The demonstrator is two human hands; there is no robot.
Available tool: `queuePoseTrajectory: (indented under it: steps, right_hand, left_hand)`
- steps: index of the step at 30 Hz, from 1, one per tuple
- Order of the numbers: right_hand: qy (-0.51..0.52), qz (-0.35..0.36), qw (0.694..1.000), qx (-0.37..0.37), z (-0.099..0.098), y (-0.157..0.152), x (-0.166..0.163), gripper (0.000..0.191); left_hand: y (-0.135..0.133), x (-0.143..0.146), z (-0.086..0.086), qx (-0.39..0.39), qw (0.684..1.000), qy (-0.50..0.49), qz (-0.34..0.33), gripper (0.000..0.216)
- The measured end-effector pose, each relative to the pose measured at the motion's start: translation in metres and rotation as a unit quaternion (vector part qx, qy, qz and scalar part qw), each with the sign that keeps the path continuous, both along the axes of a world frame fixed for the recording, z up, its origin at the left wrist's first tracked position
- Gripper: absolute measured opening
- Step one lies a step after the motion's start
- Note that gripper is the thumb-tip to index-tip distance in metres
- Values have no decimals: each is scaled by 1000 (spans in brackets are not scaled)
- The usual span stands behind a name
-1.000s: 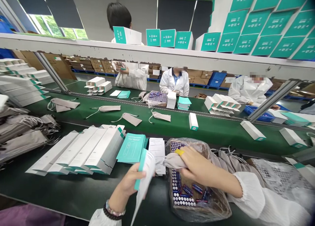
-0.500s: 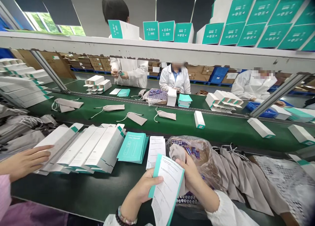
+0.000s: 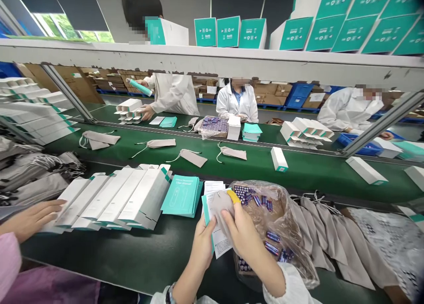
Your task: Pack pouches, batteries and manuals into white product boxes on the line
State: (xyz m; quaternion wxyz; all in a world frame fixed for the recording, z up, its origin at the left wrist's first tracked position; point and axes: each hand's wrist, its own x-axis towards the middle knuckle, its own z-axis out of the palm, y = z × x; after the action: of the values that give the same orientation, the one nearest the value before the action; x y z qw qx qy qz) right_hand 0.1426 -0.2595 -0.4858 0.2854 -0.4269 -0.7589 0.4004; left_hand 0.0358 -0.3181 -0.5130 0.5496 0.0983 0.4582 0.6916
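Observation:
My left hand point(image 3: 202, 242) grips a teal-edged booklet with a white printed sheet point(image 3: 218, 244) from the left side. My right hand point(image 3: 243, 233), a yellow cot on its fingertip, presses a grey drawstring pouch point(image 3: 220, 204) against the front of that booklet. Both hands are closed on the bundle above the dark green bench. Just right of them sits a basket of batteries in a clear plastic bag point(image 3: 271, 224). A stack of teal user manuals point(image 3: 182, 197) lies to the left, with more white sheets point(image 3: 212, 187) behind.
Flat white cartons point(image 3: 122, 198) are fanned out at left, where another person's hand point(image 3: 28, 218) touches them. Grey pouches point(image 3: 318, 233) are piled at right. The conveyor belt point(image 3: 251, 171) carries pouches and white boxes. People in white coats work across it.
The booklet and sheet have been raised upright and the pouch laid against them, both hands shifting up toward the battery bag. The belt items have drifted right.

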Motion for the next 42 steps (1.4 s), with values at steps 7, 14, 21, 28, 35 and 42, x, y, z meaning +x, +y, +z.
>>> queuePoseTrajectory:
  steps: [7,14,21,28,35,42]
  right_hand:
    - [58,-37,997,32,-17,7,0,67]
    - [100,19,985,-139,-15,1,-1,61]
    - [231,123,941,-215,-22,18,-1,74]
    - [135,111,976,-127,-33,-8,-10,65]
    - [266,-2,945,-190,-31,-6,-13,52]
    - [343,-25,891,-296,-18,-9,-4,56]
  left_hand:
    - [-8,-2,-4,19,1000,2,7,66]
    - [-16,1,-6,72,974,193,-97,86]
    - [-15,-6,5,54,957,261,-112,74]
    - [-18,-6,9,38,925,361,-111,74]
    - [-34,-68,43,40,786,595,-165,69]
    - [-24,-274,74,-373,516,767,72,70]
